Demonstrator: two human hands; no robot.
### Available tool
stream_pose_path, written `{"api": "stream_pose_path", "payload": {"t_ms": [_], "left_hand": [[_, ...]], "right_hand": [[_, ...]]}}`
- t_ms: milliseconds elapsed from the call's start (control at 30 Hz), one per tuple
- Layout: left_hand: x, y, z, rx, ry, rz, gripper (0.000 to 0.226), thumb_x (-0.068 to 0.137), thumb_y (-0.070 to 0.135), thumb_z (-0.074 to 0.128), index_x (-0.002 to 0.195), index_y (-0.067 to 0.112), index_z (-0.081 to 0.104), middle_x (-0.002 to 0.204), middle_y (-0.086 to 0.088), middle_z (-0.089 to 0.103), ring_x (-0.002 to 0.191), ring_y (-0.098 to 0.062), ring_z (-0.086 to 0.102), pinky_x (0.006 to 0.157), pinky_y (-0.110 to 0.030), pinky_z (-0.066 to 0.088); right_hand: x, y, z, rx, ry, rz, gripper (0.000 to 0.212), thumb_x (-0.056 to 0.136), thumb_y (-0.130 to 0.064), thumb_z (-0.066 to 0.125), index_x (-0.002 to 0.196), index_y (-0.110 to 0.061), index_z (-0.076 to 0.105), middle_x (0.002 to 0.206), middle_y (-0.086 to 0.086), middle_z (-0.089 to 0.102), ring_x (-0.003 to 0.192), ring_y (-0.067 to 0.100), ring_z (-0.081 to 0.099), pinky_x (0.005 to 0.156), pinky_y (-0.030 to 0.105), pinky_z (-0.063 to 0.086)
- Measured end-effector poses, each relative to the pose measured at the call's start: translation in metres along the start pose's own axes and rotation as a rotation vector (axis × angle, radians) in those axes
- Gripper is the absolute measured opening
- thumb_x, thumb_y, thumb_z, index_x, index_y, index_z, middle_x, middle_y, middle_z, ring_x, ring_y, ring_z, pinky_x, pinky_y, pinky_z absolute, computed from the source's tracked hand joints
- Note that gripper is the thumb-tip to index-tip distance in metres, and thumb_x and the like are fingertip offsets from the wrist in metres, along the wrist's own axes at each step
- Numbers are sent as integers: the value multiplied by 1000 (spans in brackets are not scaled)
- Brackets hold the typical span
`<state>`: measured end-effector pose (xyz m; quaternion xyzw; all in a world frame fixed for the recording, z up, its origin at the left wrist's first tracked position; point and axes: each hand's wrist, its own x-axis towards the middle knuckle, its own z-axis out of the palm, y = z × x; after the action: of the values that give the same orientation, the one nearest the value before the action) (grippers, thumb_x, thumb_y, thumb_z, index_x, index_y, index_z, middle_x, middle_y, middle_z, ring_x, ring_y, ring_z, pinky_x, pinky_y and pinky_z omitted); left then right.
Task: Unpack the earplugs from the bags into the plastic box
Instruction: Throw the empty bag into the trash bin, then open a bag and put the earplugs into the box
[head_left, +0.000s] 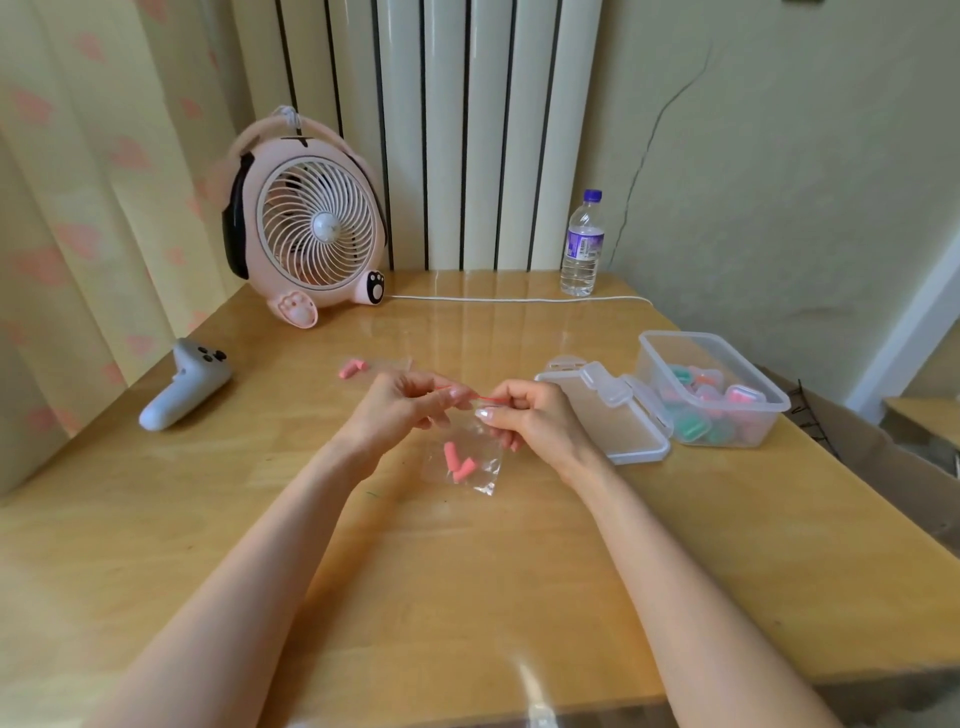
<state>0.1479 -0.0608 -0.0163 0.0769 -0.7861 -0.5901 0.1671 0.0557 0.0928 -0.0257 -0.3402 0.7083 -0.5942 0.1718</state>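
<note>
Plastic box (680, 334) on the right is sitting open, already holding coloured cases, so prob. partway thru. L hand (395, 413) & R hand (537, 423) are pinching the red zip edge of the clear bag (485, 475). Two pink earplugs (457, 462) are sitting inside, not out yet. Second bag (382, 365) is waiting behind.

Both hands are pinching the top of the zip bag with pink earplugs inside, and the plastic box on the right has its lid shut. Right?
Not quite: the head view shows the plastic box open, its lid lying on the table beside it. Otherwise yes: left hand and right hand pinch the top of the zip bag, pink earplugs inside.
</note>
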Motion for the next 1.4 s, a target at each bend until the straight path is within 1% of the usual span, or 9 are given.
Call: {"api": "stream_pose_path", "payload": {"t_ms": [233, 567, 700, 833, 933, 1033, 1133, 1300, 1400], "left_hand": [[2, -3, 5, -7, 95, -8, 14, 82, 7, 66, 68, 11, 64, 59, 2, 62, 47, 1, 50, 48, -11, 38], [4, -6, 8, -127, 132, -75, 36, 63, 14, 80, 53, 14, 46, 47, 4, 48, 43, -5, 39, 42, -13, 32], [4, -4, 8, -129, 100, -72, 34, 55, 26, 79, 59, 13, 48, 55, -1, 49, 43, -4, 41, 43, -14, 32], [4, -5, 7, -124, 23, 0, 26, 61, 26, 75, 73, 11, 56, 59, -5, 47, 45, -7, 44, 44, -17, 34], [2, -3, 4, -103, -91, 22, 21, 70, 25, 68, 86, 12, 64, 67, -8, 50, 52, -8, 46, 48, -17, 36], [0, -1, 3, -108, -174, 21, 10, 80, 21, 63, 79, 10, 62, 65, -1, 56, 52, -5, 49, 50, -14, 38], [0, -3, 4, -77, -174, 44, 11, 85, 14, 60, 76, 9, 58, 63, 4, 55, 56, -3, 48, 55, -14, 38], [2, -4, 4, 3, -92, 147, 12, 75, 21, 65, 71, 12, 58, 94, 0, 60, 91, -8, 56, 86, -23, 41], [2, -5, 3, 30, -80, 171, 14, 74, 22, 69, 67, 16, 59, 96, 5, 58, 95, -8, 54, 88, -27, 38]], "right_hand": [[-3, -5, 4, 145, -26, -92, 22, 81, 5, 66, 91, -13, 60, 83, 6, 62, 73, 17, 58, 61, 19, 49], [-2, -4, 4, 133, -42, -178, 25, 77, 11, 66, 81, -13, 63, 77, 4, 61, 70, 14, 56, 62, 22, 51], [0, -2, 2, 125, -34, -167, 23, 77, 11, 67, 77, -12, 61, 73, 7, 61, 62, 17, 58, 58, 23, 51], [-1, 1, 0, 17, -25, -134, 17, 80, 1, 69, 72, -10, 59, 65, 5, 58, 57, 15, 57, 57, 30, 51], [-3, -2, -2, 6, -46, -122, 11, 82, -3, 68, 73, -2, 62, 65, 10, 56, 57, 15, 54, 56, 27, 49], [-4, -4, -4, 23, -76, -97, 17, 83, -3, 66, 67, -3, 60, 64, 13, 54, 59, 18, 52, 57, 26, 46], [-5, -5, -3, 1, -129, -64, 24, 84, -7, 66, 62, -4, 59, 60, 13, 56, 54, 17, 53, 55, 27, 45], [-5, -4, -4, 6, -112, 16, 25, 83, -17, 70, 71, 5, 67, 53, 5, 58, 48, 13, 54, 51, 23, 48], [-5, -2, -4, -33, -118, 80, 37, 80, -28, 73, 79, 9, 67, 60, 9, 56, 53, 18, 57, 56, 29, 55]]}}
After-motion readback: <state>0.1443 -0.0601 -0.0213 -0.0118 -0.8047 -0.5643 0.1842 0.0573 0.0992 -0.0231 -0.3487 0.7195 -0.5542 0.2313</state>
